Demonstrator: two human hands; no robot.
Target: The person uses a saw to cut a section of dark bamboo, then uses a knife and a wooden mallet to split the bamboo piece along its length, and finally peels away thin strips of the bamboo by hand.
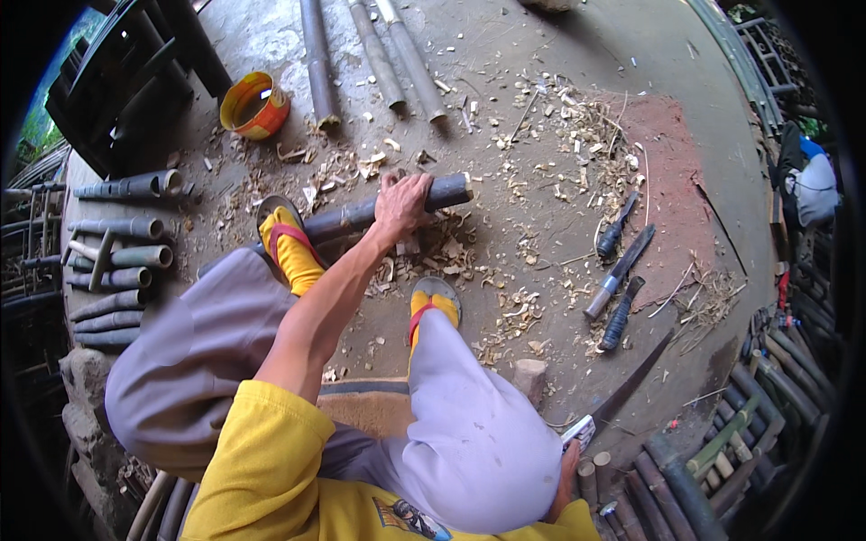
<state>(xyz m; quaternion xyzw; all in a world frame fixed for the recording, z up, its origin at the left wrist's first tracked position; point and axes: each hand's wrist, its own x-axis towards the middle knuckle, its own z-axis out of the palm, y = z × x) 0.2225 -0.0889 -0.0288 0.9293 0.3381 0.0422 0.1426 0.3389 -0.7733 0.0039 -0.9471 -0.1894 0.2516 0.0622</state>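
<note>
My left hand [403, 206] is closed over a dark bamboo pole [347, 219], near its right end. The pole lies at a slant, and my left foot [293, 248], in a yellow sock and a sandal, presses on it. Under the hand is a small support block, mostly hidden. Low on the right, my right hand [566, 467] shows only in part beside my knee. Its fingers are at the pale handle of a saw [636, 386] with a long, dark, slightly curved blade pointing up and right. Teeth are too small to make out.
Right of me lie a knife [619, 270] and two dark-handled tools, a chisel-like one [617, 225] and another [621, 314], beside a reddish mat [663, 171]. Shavings litter the floor. A yellow-red tin [255, 106], bamboo poles [374, 54] and cut tubes [117, 254] stand around.
</note>
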